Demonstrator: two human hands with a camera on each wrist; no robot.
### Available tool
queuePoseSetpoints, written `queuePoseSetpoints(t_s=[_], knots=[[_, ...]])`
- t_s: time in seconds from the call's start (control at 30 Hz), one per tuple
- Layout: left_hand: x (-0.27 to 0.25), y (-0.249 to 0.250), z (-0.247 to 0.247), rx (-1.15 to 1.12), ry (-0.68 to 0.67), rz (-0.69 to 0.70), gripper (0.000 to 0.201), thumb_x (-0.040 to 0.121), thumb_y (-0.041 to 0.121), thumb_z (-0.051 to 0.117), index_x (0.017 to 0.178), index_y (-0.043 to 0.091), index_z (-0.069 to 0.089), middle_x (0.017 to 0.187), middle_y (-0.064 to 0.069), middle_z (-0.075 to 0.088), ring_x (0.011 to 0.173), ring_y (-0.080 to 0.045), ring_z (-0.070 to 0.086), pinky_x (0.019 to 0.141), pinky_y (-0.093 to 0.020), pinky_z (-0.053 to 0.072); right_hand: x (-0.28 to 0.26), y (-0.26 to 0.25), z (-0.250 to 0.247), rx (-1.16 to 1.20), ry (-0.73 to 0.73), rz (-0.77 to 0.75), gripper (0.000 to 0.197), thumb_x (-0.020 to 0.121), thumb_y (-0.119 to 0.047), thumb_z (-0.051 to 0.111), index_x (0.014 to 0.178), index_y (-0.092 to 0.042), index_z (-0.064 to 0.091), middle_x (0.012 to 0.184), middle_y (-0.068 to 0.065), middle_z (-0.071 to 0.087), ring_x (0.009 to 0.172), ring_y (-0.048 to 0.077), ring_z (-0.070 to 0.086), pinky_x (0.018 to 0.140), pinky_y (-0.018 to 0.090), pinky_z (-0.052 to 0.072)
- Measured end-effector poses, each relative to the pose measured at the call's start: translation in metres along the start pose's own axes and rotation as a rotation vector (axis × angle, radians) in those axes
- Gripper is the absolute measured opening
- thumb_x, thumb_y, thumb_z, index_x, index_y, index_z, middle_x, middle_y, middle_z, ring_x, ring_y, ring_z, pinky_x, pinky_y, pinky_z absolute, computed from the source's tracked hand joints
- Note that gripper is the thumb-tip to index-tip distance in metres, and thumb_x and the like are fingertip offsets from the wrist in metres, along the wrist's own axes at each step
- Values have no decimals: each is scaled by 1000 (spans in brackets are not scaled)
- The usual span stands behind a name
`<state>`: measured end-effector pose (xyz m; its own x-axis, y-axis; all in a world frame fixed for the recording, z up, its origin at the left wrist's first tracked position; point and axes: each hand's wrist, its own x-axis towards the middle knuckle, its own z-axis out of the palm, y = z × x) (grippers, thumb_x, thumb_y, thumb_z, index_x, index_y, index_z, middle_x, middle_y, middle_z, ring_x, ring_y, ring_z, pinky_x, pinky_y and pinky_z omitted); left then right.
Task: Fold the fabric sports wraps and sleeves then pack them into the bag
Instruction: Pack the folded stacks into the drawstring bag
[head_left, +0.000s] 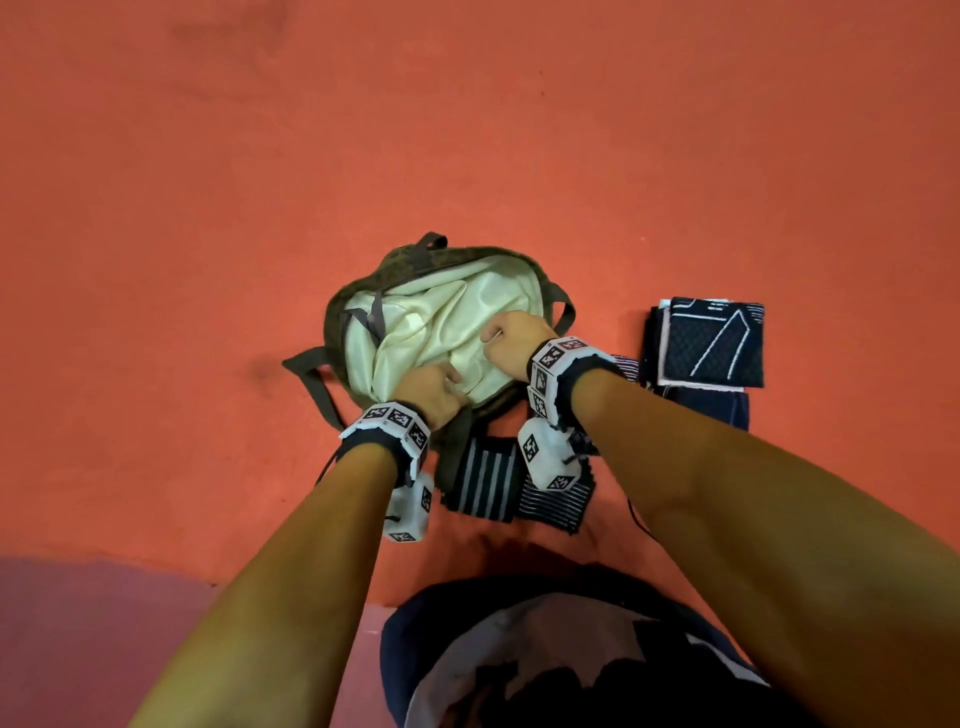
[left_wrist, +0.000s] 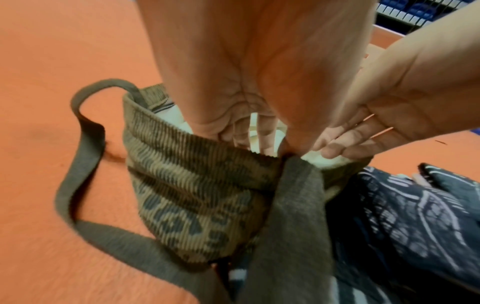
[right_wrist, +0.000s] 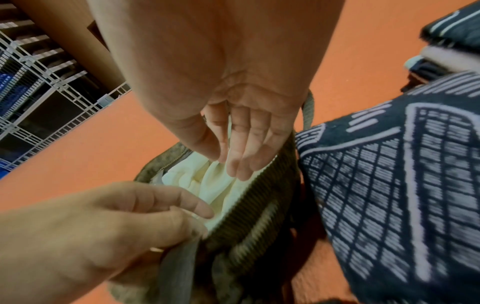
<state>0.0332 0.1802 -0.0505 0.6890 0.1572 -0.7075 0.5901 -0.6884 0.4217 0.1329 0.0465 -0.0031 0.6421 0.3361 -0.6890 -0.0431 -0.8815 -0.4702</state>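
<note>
Gripping bag (head_left: 363, 291) rim: both hands | left hand (head_left: 434, 387), right hand (head_left: 511, 343) | fingertips, bag contents hidden

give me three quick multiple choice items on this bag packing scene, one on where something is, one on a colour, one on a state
1. Where is the folded navy stack?
A. inside the bag
B. on the floor on the bag's right-hand side
C. in the left hand

2. What colour is the bag's lining?
A. pale cream
B. red
C. black

3. What state is the bag in?
A. zipped shut
B. mouth open
C. upside down

Answers: 1 B, the stack lies on the orange floor apart from the bag. 2 A, cream cloth shows inside. 3 B, the left hand and right hand are at its open rim.
</note>
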Motion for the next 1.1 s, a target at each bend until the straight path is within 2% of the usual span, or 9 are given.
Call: queuePoseSetpoints(t_s=[0.07, 0.2, 0.33, 0.47, 0.57, 0.67, 0.8, 0.9, 1.1], knots=[[-11, 2, 1, 2, 54, 45, 26, 93, 21, 58, 117, 14, 64, 98, -2, 62, 88, -17, 54, 72, -19, 35, -17, 2, 5, 12, 29, 1, 25, 93, -15, 51, 109, -19, 69, 107, 2, 62, 90, 22, 60, 75, 27, 49], [-33, 6, 6, -3, 145, 112, 25, 90, 23, 62, 113, 14, 66, 106, -4, 64, 94, -22, 60, 81, -26, 45, -48, 13, 21, 21, 63, 10, 25, 91, -13, 52, 107, -16, 70, 109, 4, 65, 96, 25, 62, 83, 30, 54], [-53, 14, 14, -63, 183, 159, 13, 81, 10, 62, 90, 17, 66, 83, 2, 61, 76, -16, 58, 75, -24, 47, -69, 25, 39, 11, 99, 40, 21, 91, -14, 51, 101, -12, 70, 108, 9, 69, 95, 28, 65, 79, 35, 56], [-66, 10, 31, -171, 24, 136, 14, 74, 10, 56, 79, 20, 64, 61, 6, 58, 55, -11, 52, 61, -21, 39, -82, 39, 56, -88, -9, 87, 21, 91, -18, 58, 104, -4, 67, 106, 10, 69, 96, 28, 64, 77, 30, 52], [-70, -1, 43, -33, -26, 91, 13, 82, 12, 65, 94, 15, 64, 84, -2, 67, 78, -19, 62, 70, -22, 43, -89, 51, 70, -183, -43, 93, 19, 96, -22, 56, 106, -7, 59, 103, 11, 61, 96, 27, 59, 73, 28, 41], [-64, -21, 56, 41, 24, 19, 29, 83, 25, 73, 104, 15, 56, 105, -9, 63, 95, -25, 58, 78, -27, 41, -87, 62, 85, -188, -16, 169, 33, 94, -24, 59, 119, -3, 60, 117, 16, 63, 105, 31, 63, 74, 30, 44], [-61, -37, 68, 27, 8, -49, 57, 86, 36, 73, 127, 7, 47, 121, -13, 60, 111, -31, 58, 88, -33, 44, -84, 73, 102, -162, -76, 189, 31, 93, -31, 60, 110, -5, 62, 114, 13, 65, 91, 27, 59, 73, 29, 45], [-59, -40, 75, -6, -27, -83, 66, 89, 42, 67, 137, 4, 41, 128, -16, 60, 116, -33, 59, 89, -32, 45, -82, 76, 112, -129, -78, 202, 41, 96, -32, 58, 123, -2, 59, 120, 14, 63, 106, 30, 62, 80, 30, 47], [-54, -46, 85, -102, -24, -142, 65, 93, 45, 60, 141, 7, 40, 137, -16, 57, 122, -33, 56, 87, -26, 39, -72, 69, 122, -56, -59, 234, 33, 96, -26, 55, 120, -4, 62, 122, 15, 64, 112, 32, 61, 89, 32, 49]])
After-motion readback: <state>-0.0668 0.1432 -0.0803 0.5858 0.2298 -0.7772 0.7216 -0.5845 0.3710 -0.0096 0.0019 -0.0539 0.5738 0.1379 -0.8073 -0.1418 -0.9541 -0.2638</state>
